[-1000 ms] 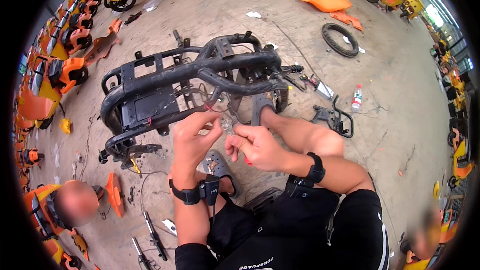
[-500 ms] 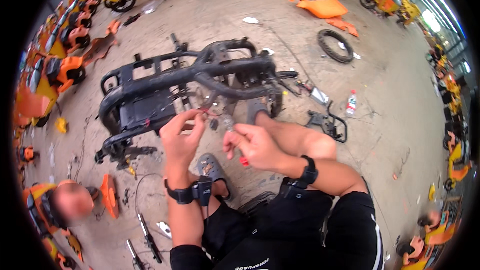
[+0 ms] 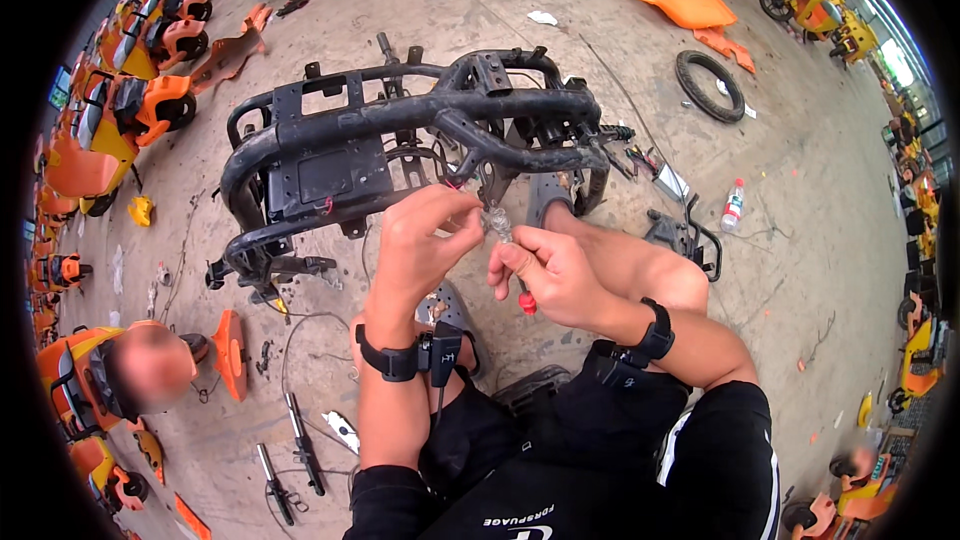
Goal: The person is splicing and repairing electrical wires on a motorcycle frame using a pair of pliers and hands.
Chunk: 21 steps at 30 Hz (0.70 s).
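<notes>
My right hand (image 3: 550,270) is closed around a clear, lumpy plastic piece (image 3: 498,224), whose exact kind I cannot make out. A round red knob or cap (image 3: 527,303) shows below those fingers; whether it belongs to the clear piece is hidden. Thumb and forefinger of my left hand (image 3: 425,235) are pinched together right beside the clear piece, and what they grip is too small to name. Just beyond both hands lies a black scooter frame (image 3: 350,125) of thick tubes on the concrete floor. Thin red wire (image 3: 454,183) shows at the frame close to my left fingertips.
Around the frame lie a tyre (image 3: 710,86), a red-capped bottle (image 3: 733,205), a black bracket (image 3: 705,240), orange panels (image 3: 690,8) and fork tubes (image 3: 300,430). Yellow-orange scooters (image 3: 110,140) line both sides. My feet in grey clogs (image 3: 450,315) stand close to the frame.
My view has shifted, so the scene sits farther right and lower. My left hand has come nearer to my right one, its fingertips now beside the clear piece. My right hand keeps its grip.
</notes>
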Each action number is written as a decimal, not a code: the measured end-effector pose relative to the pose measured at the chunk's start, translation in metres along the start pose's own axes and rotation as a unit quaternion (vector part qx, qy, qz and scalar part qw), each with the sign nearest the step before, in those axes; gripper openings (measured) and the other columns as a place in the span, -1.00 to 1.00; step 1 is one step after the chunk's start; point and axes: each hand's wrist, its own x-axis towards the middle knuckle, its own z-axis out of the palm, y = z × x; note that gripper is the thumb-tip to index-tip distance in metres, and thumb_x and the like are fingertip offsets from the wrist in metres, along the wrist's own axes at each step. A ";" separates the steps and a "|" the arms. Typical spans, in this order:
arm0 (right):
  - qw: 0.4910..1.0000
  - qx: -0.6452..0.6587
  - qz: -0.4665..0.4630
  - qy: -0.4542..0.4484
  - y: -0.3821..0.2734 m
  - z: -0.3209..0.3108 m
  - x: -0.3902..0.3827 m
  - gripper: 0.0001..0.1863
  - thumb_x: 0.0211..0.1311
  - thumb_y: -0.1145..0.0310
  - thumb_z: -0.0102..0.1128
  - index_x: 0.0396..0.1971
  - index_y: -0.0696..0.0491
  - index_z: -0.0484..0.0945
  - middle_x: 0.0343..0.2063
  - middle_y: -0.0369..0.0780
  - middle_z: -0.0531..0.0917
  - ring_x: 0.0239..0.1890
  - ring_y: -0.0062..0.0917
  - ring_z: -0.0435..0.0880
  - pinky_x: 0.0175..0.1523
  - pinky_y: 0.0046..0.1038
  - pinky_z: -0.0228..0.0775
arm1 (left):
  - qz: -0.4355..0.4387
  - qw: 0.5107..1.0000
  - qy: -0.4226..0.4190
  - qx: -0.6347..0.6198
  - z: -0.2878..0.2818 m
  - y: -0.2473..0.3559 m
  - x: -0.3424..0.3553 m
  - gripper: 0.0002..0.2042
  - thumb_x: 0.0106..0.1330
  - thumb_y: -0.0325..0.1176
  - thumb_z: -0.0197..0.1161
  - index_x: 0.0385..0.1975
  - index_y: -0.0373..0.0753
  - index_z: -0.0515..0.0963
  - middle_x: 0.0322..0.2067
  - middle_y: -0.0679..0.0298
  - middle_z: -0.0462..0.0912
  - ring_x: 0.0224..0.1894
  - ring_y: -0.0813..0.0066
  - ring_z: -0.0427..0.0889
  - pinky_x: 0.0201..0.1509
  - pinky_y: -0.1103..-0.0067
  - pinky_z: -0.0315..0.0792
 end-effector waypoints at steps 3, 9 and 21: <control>1.000 -0.006 0.029 -0.006 0.000 0.000 0.000 -0.73 0.42 0.32 -0.06 -0.40 0.19 0.48 -0.49 -0.25 0.61 -0.46 -0.66 0.62 -0.47 -0.60 0.36 | -0.014 1.000 -0.001 0.009 0.000 0.003 0.000 -0.85 -0.04 -0.69 0.27 -0.44 -0.41 0.57 -0.54 0.19 0.58 -0.51 0.45 0.62 -0.45 0.60 0.55; 1.000 0.007 0.022 0.009 0.000 0.000 0.001 -0.73 0.43 0.32 -0.07 -0.41 0.17 0.48 -0.48 -0.26 0.61 -0.46 -0.67 0.62 -0.52 -0.62 0.32 | -0.016 0.999 0.014 0.029 0.000 0.000 -0.001 -0.87 0.02 -0.68 0.24 -0.41 -0.39 0.58 -0.51 0.19 0.60 -0.49 0.46 0.61 -0.45 0.61 0.55; 0.999 0.006 0.033 0.003 -0.003 0.000 0.000 -0.73 0.43 0.32 -0.07 -0.41 0.19 0.47 -0.49 -0.25 0.60 -0.48 -0.65 0.61 -0.44 -0.61 0.37 | -0.012 1.000 -0.005 0.003 -0.001 0.005 -0.001 -0.83 0.01 -0.68 0.26 -0.37 -0.39 0.60 -0.48 0.20 0.61 -0.48 0.50 0.62 -0.43 0.63 0.55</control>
